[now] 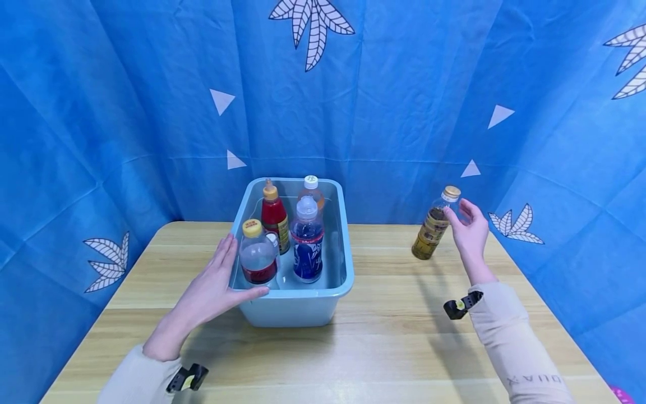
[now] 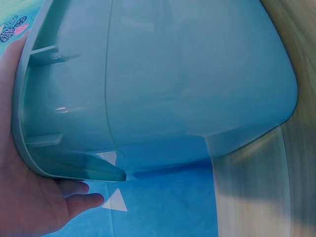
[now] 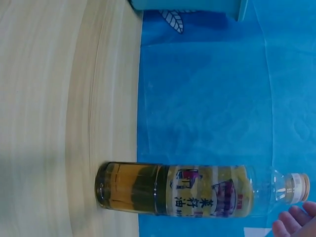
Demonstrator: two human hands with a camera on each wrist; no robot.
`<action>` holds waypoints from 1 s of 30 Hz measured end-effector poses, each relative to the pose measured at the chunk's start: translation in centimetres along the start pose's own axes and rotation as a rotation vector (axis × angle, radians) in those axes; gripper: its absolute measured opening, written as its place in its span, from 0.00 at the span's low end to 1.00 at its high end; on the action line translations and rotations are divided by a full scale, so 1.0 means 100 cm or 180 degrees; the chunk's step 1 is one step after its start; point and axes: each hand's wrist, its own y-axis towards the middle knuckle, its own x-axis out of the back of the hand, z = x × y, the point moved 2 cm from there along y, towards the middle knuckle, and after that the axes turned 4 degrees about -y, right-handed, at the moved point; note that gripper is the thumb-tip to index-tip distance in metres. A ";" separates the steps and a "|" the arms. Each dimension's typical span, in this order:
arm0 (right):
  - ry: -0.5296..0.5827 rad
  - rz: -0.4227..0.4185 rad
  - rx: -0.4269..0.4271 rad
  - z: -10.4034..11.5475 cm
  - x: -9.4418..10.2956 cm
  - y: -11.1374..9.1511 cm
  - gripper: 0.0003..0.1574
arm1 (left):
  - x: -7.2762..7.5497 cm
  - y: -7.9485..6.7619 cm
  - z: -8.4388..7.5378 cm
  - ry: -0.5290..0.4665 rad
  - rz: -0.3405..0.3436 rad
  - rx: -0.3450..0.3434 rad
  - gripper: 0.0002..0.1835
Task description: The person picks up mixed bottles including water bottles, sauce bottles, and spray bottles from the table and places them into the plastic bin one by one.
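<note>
A light blue plastic bin (image 1: 298, 310) stands on the table with several bottles in it. My left hand (image 1: 212, 286) rests at its front left corner, fingers straight along the left rim and thumb along the front rim. The left wrist view shows this hand (image 2: 29, 192) against the outside of the rim. To the bin's right, an oil bottle (image 1: 432, 229) with a gold cap and yellow label stands upright on the table. Beside its neck is my right hand (image 1: 470, 227), fingers loosely bent. In the right wrist view, the fingertips (image 3: 289, 222) appear apart from the bottle.
Inside the bin are a red sauce bottle (image 1: 273, 212), a yellow-capped bottle (image 1: 258, 259), a blue-labelled bottle (image 1: 307, 247) and a white-capped bottle (image 1: 311, 192). A blue cloth (image 1: 404, 84) hangs behind the wooden table (image 1: 383, 348) and at both sides.
</note>
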 end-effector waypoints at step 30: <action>-0.0384 0.0002 -0.0236 -0.007 -0.013 0.034 0.40 | -0.001 0.000 0.000 0.0004 -0.0019 0.0017 0.64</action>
